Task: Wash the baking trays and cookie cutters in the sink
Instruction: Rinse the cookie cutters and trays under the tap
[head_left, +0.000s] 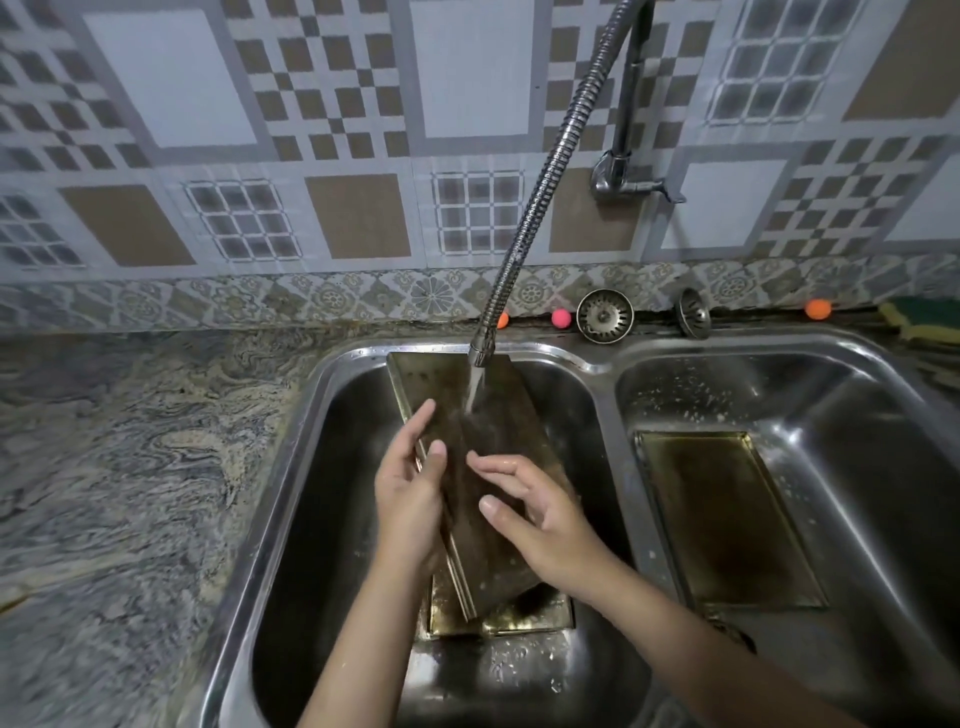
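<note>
Here, three trays: left hand holds one tray (right hand relaxed), two lie below.

- Two forearms are seen, entering from the bottom edge.
- Both forearms are bare; no sleeve is shown within the picture.
- Left hand: bare, no glove, no ring or band made out.
- Right hand: bare, no glove; wet sheen is seen on the fingers.
- Nails are kept short and unpainted where visible.
- Wrists are uncovered; no watch or bracelet is seen.
</note>
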